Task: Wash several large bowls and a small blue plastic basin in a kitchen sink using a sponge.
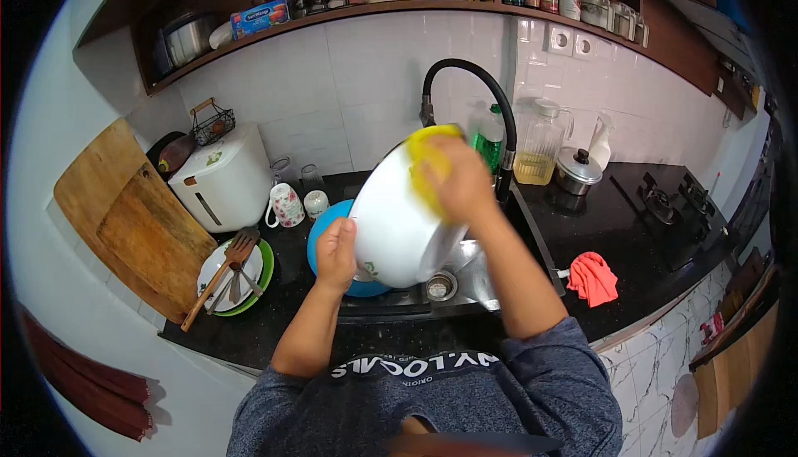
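Note:
My left hand (pixel 336 254) grips the rim of a large white enamel basin (pixel 389 214), which is tilted on its side above the sink. Against the basin's outer wall, near its upper edge, my right hand (pixel 458 179) presses a yellow sponge or cloth (pixel 430 170); hand and sponge are blurred. Behind and below the basin a blue plastic basin (pixel 324 226) is partly hidden. The steel sink (pixel 477 270) shows underneath with its drain strainer (pixel 441 286). A black flexible faucet (pixel 471 67) arches behind the basin.
Stacked plates with a wooden spatula (pixel 240 248) lie left, near a floral mug (pixel 287 204) and a white rice dispenser (pixel 221 176). At right stand a glass pitcher (pixel 539 145), a lidded pot (pixel 578 170), a coral cloth (pixel 593 279) and a gas stove (pixel 670 207). A shelf (pixel 411 8) runs overhead.

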Demonstrator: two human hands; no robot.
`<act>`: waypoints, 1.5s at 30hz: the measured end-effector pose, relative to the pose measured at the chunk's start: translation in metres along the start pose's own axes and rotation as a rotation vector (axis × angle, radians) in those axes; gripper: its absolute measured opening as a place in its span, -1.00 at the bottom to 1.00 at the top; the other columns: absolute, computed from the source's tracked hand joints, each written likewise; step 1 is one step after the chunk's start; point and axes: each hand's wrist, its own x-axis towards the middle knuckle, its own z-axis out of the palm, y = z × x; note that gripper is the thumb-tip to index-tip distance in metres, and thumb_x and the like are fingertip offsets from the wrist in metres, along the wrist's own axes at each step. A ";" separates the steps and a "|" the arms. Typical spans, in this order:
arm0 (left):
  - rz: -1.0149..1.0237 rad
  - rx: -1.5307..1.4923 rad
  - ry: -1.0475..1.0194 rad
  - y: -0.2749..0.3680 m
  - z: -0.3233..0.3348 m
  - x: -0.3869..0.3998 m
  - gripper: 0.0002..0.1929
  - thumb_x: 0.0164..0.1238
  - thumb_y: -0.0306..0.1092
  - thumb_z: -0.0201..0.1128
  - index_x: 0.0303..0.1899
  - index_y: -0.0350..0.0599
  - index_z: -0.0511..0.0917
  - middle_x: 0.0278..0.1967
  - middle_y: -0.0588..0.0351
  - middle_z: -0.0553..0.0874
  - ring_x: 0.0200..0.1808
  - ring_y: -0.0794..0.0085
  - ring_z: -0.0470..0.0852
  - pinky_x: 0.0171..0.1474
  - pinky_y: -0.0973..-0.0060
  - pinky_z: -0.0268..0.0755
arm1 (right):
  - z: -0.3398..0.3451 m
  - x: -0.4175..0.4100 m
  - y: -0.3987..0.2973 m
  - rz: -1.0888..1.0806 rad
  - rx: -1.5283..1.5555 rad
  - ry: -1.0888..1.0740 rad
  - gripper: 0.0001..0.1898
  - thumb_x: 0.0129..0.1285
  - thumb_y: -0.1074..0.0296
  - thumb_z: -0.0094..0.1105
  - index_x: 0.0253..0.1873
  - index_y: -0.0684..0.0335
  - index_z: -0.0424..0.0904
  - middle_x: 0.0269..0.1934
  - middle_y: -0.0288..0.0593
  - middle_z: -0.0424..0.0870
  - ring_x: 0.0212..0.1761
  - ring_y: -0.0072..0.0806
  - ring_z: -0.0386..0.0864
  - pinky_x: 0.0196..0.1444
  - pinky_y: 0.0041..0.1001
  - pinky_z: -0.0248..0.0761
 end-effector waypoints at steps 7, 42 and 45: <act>-0.023 -0.151 0.205 -0.014 0.022 0.006 -0.69 0.39 -0.16 -0.07 -0.17 -0.24 0.48 -0.28 0.15 0.59 -0.26 0.57 0.52 -0.16 0.64 0.35 | 0.033 -0.049 -0.061 -0.619 -0.295 0.037 -0.52 -0.14 0.13 0.21 -0.05 0.17 0.46 -0.14 -0.08 0.50 -0.08 -0.04 0.43 0.10 -0.02 0.14; -0.005 0.094 -0.036 0.008 -0.026 0.000 -0.62 0.31 -0.08 0.06 -0.56 -0.18 0.41 -0.58 0.30 0.49 -0.55 0.72 0.35 -0.48 0.72 0.19 | -0.062 0.006 0.027 0.044 0.278 -0.507 -0.65 0.02 0.14 0.29 -0.20 0.28 0.51 -0.42 -0.11 0.59 -0.37 -0.43 0.54 -0.28 -0.49 0.39; 0.014 0.010 0.018 0.009 -0.021 0.007 -0.65 0.32 -0.14 0.07 -0.57 -0.17 0.41 -0.59 0.31 0.48 -0.56 0.73 0.33 -0.50 0.72 0.17 | -0.065 0.010 0.021 0.159 0.292 -0.462 -0.66 0.03 0.14 0.27 -0.20 0.28 0.51 -0.39 -0.09 0.59 -0.36 -0.36 0.56 -0.26 -0.44 0.39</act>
